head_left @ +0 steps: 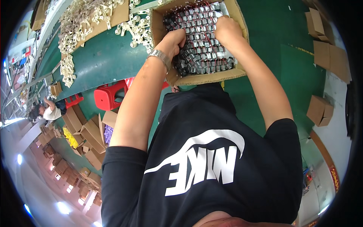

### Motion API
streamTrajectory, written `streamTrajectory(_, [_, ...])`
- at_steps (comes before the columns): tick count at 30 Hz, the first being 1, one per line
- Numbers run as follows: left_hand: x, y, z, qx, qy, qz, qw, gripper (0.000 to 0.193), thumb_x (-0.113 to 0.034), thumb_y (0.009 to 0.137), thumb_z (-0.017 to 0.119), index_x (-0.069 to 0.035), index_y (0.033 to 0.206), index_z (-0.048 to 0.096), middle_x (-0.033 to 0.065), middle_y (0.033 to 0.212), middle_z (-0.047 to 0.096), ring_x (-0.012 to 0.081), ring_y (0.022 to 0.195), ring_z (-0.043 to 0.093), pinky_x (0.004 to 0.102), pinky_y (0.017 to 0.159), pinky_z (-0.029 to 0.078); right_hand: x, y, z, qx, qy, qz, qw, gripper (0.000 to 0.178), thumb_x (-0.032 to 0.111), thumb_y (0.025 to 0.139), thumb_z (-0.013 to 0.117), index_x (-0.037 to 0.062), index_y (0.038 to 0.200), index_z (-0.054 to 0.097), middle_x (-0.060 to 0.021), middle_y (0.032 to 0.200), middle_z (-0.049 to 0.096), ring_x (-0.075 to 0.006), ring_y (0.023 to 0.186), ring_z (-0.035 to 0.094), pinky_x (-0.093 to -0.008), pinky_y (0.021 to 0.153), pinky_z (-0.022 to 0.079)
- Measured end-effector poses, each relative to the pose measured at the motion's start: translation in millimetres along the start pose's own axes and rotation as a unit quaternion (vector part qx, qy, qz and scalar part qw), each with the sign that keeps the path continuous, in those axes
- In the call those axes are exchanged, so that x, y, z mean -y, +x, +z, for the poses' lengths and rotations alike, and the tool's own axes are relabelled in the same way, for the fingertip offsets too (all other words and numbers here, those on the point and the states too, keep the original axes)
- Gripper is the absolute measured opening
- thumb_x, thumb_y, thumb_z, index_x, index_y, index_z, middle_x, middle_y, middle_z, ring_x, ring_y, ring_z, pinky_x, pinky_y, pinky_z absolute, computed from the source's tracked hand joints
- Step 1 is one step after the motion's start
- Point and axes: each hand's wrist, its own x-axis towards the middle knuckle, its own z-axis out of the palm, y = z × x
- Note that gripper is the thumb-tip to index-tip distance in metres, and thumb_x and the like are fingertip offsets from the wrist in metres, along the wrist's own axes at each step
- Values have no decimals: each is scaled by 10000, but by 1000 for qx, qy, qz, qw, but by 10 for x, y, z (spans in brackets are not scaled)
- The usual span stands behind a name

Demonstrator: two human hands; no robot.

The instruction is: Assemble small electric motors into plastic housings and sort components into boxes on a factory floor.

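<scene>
Silvery parts [202, 44], cardboard box [206, 78], both hands [174, 41] [227, 31] inside

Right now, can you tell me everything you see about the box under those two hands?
The cardboard box is brown, looks like corrugated card, and is open at the top. Its far side runs out of the picture. Inside are many small silvery and dark parts with thin red wires, mostly in rows. The left hand and right hand are over the contents; whether the arms touch its walls is unclear. What it rests on is hidden.
</scene>
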Motion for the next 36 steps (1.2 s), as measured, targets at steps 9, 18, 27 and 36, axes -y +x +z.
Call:
streamTrajectory(9, [141, 349, -271, 40, -81, -34, 995, 223, 32, 536, 509, -144, 603, 389, 58, 752, 388, 238, 761, 365, 369, 742, 287, 96, 65, -89, 82, -16, -17, 996, 300, 41, 845, 687, -74, 1118, 740, -288, 1231, 698, -426, 1102, 721, -477, 919, 607])
streamTrajectory(18, [152, 124, -209, 36, -83, 14, 996, 210, -7, 572, 544, -147, 568, 387, 38, 699, 412, 222, 724, 381, 348, 676, 288, 70, 74, -100, 68, -1, -27, 997, 268, 50, 849, 664, -69, 1071, 756, -291, 1211, 702, -439, 1092, 716, -479, 942, 592])
streamTrajectory(27, [-10, -577, 78, 18, -184, -7, 983, 104, -154, 765, 601, -55, 777, 570, 87, 770, 552, 240, 838, 517, 381, 775, 436, 30, -116, -55, 28, 92, -22, 995, 383, 63, 828, 646, -168, 1131, 599, -368, 1035, 703, -501, 1002, 710, -532, 932, 566])
streamTrajectory(36, [85, -507, 130, -99, -40, 72, 992, 780, -514, 1060, 389, 185, 1394, 478, 325, 1344, 616, 379, 1243, 618, 457, 1040, 462, 8, -274, 33, -12, 214, 50, 976, 428, 126, 891, 593, -100, 1252, 545, -334, 1151, 691, -485, 1112, 671, -529, 1013, 509])
